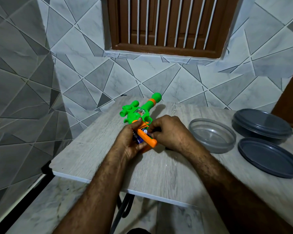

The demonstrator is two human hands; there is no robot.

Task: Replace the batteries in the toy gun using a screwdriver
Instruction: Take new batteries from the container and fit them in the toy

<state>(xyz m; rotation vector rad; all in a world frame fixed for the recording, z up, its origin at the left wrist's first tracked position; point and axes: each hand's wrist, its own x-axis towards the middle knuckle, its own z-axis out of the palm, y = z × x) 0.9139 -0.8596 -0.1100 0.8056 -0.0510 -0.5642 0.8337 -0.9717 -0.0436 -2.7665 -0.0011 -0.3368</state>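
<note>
left hand grips the toy gun by its orange handle mid table, right hand pinches a battery in it

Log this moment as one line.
left hand: grips toy gun handle | right hand: pinches battery at open handle | screwdriver: not in view | bowl: on table

Left hand with fingers curled round the toy gun, right hand with fingers pinched on it.

One toy gun, two hands, one clear bowl, two grey dishes
</note>
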